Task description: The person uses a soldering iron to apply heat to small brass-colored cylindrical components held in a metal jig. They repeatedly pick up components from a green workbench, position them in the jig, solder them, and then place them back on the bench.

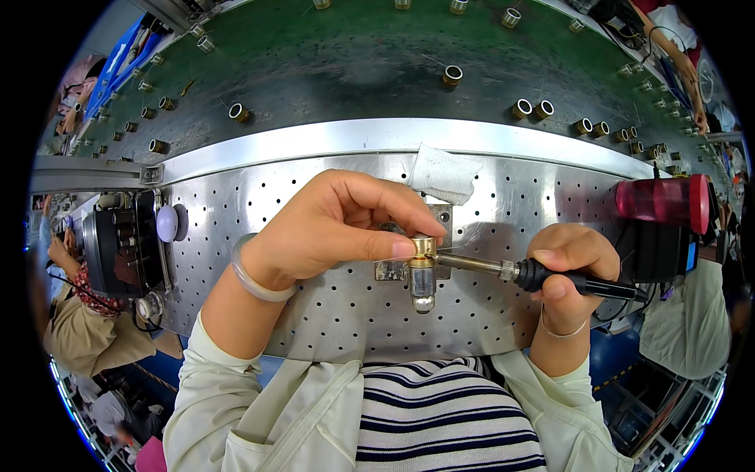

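Between the thumb and fingers of my left hand (354,224) is a small brass-coloured metal ring (423,245). It sits at the upper end of a silver cylindrical post with a rounded tip (423,287), over a small metal plate (389,271) on the perforated worktop. My right hand (572,271) is closed round the black handle of a soldering iron (562,283). The iron lies nearly level, and its tip reaches the ring's right side beside my left fingertips. Whether solder is on the joint is too small to tell.
A white cloth (444,173) lies behind the plate. Beyond the metal rail (377,134), a green conveyor belt (346,71) carries several metal rings. A black device (126,252) stands at left. A red translucent cylinder (661,202) and a black box (657,252) are at right.
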